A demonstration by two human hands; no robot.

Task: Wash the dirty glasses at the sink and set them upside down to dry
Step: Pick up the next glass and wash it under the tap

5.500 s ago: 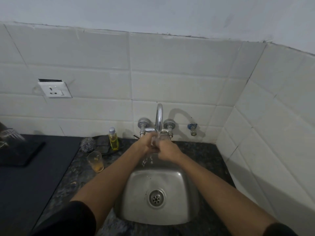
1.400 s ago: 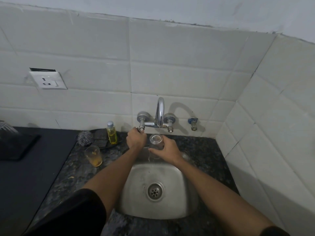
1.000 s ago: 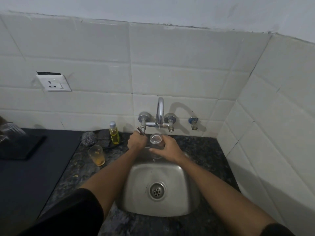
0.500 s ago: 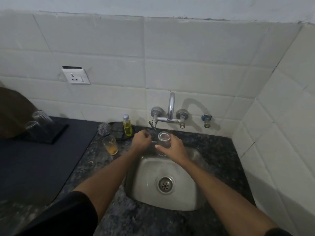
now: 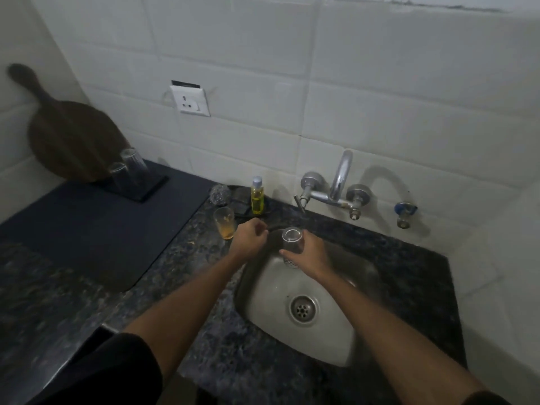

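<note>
My right hand (image 5: 309, 256) grips a clear glass (image 5: 291, 238) over the back edge of the steel sink (image 5: 336, 340); the glass looks turned base up. My left hand (image 5: 248, 238) hovers just left of it with fingers curled, holding nothing. A dirty glass (image 5: 224, 223) with orange dregs stands upright on the speckled counter left of the sink. Two clear glasses (image 5: 128, 171) stand upside down on a dark mat (image 5: 146, 187) at the far left. The tap (image 5: 336, 185) on the tiled wall shows no running water.
A yellow soap bottle (image 5: 257, 196), a steel scrubber (image 5: 219, 194) and a dark sponge (image 5: 242, 197) sit behind the dirty glass. A wooden board (image 5: 67, 135) leans on the left wall. A dark cover (image 5: 87, 229) spans the left counter. A wall socket (image 5: 190, 100) sits above.
My left hand came off the tap handle and dropped beside the glass. My view swung left, bringing the mat with the upturned glasses and the board into sight.
</note>
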